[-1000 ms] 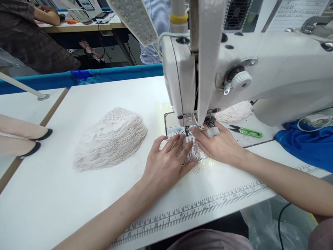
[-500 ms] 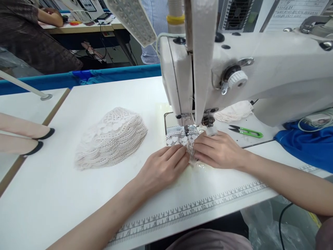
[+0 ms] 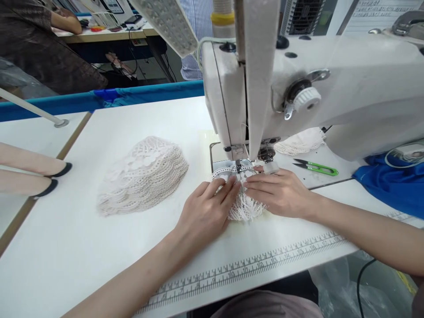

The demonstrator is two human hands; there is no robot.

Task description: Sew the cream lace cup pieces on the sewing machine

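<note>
A white lace piece [image 3: 245,210] lies under the needle and presser foot [image 3: 238,167] of a white sewing machine [image 3: 220,101], its scalloped edge towards the foot and its fringe-like part spread towards me. My left hand [image 3: 206,207] is closed on the lace from the left, fingers bunched just in front of the foot. From the right, my right hand [image 3: 283,193] grips it with fingers pressed together; its fingertips and thumb are partly hidden. On the left of the table rests a stack of similar lace pieces [image 3: 145,179].
Green thread snips [image 3: 316,168] and more lace [image 3: 302,141] lie right of the needle area. Blue fabric [image 3: 391,185] is at far right. A printed ruler [image 3: 245,269] runs along the front edge. Two padded, dark-tipped rods [image 3: 29,159] jut in from the left. People are behind.
The lace between my hands has spread open towards me, showing its fringe-like part. My left fingers have moved slightly up and closer to the presser foot. My right hand stays nearly in place.
</note>
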